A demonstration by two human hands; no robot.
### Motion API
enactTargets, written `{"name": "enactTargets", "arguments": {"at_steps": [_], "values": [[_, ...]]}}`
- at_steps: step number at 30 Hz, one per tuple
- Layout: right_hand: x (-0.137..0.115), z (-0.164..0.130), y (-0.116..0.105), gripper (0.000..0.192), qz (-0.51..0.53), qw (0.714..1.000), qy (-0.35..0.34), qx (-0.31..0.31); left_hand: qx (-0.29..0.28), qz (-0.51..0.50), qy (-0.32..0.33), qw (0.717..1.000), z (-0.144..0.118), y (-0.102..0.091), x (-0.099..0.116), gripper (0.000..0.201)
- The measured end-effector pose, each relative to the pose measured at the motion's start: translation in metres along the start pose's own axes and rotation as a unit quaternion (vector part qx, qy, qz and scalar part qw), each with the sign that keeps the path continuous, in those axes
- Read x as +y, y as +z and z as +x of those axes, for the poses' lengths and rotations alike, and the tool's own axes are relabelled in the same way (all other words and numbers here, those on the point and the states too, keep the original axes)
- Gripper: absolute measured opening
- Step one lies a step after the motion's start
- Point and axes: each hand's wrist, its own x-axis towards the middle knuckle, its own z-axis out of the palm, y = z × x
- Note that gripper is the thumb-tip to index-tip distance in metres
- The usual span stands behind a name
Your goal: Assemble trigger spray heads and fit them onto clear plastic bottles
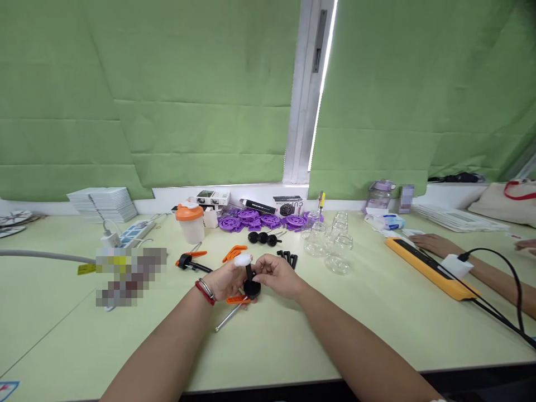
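Note:
My left hand (228, 280) is closed around a black round part with a stem (252, 288), just above the table. A white wrapping (243, 260) sits at its thumb tip. From the right, my right hand (280, 276) pinches at the same black part beside the stem. An orange flat piece (238, 300) and a thin metal rod (227, 319) stick out below the left fingers; how they join the black part is hidden. A similar piece with a black knob (185, 261) lies to the left. Loose orange pieces (234, 253) and short black rods (287, 258) lie just beyond my hands.
Purple wheel-like parts (248, 218) are heaped at the back before a cup holder box (288, 206). Several glass jars (337, 262) stand right of centre. A shaker cup (192, 226) stands left. A yellow power strip (431, 269) lies right, near another person's hand (433, 244).

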Motion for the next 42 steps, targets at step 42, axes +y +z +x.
{"name": "enactTargets", "arguments": {"at_steps": [42], "values": [[0.008,-0.003,-0.072,0.020,-0.498,0.844,0.119,0.161,0.594,0.576,-0.046,0.560,-0.008,-0.096,-0.011,0.040]]}}
